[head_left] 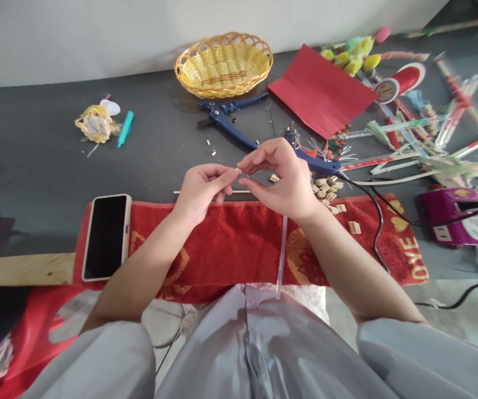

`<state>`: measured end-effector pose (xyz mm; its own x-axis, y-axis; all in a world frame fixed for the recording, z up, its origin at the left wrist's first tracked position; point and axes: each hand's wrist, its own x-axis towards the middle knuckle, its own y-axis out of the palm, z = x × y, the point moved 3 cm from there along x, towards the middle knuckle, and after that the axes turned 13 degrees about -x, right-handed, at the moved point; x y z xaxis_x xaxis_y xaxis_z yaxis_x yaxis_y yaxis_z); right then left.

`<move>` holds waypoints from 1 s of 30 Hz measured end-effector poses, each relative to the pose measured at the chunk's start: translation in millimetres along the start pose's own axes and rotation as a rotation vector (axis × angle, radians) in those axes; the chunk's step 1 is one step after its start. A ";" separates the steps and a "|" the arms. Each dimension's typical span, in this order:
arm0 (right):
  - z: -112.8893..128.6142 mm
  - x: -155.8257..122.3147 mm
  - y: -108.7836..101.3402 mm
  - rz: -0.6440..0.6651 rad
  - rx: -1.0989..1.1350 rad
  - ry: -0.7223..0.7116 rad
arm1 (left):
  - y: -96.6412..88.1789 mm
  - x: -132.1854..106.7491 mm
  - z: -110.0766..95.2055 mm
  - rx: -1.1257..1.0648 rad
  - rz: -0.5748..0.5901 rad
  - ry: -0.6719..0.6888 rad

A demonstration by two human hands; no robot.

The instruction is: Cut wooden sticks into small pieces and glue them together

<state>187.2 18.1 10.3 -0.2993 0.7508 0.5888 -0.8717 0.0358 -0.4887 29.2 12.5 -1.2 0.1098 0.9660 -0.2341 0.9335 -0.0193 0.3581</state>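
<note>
While the left hand [205, 191] pinches a tiny bit [237, 171] at its fingertips, here's the right hand [282, 177] right alongside, thumb and forefinger apart; whether it touches the bit, I can't tell! Just below the hands, a stick [243, 192]; beside the right wrist, straw pieces [327, 189]. Towel [230, 244] under the forearms, phone [106, 238] on its left end. Farther out, blue pliers [232, 128], then the basket [222, 83]!

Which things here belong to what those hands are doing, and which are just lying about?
Seemingly in use:
Small pale piece, pinched in the left hand, with the right hand close by
Tan pieces beside the right hand

Apparently just lying about:
Phone
Teal pen
Woven basket
Red paper
Red spool
</note>
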 end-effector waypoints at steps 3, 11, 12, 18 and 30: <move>0.5 -0.1 0.9 0.010 0.006 -0.003 | 2.1 -1.5 -1.0 0.025 0.014 -0.024; 3.5 -0.6 0.1 -0.006 0.018 -0.011 | 1.3 -3.6 -0.5 0.018 0.049 -0.095; 3.8 -0.7 0.1 -0.010 0.020 -0.015 | 0.7 -3.6 -0.1 0.015 0.052 -0.099; 4.1 -1.6 -0.1 -0.019 0.000 -0.020 | 2.0 -4.0 0.2 0.025 0.043 -0.088; 6.7 -1.2 -3.1 0.007 -0.105 -0.059 | 3.0 -3.3 -0.1 0.079 0.047 -0.071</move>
<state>187.6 12.6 15.4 -0.3303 0.7111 0.6207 -0.8252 0.1018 -0.5556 31.6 9.2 0.7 0.1751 0.9429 -0.2834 0.9504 -0.0867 0.2987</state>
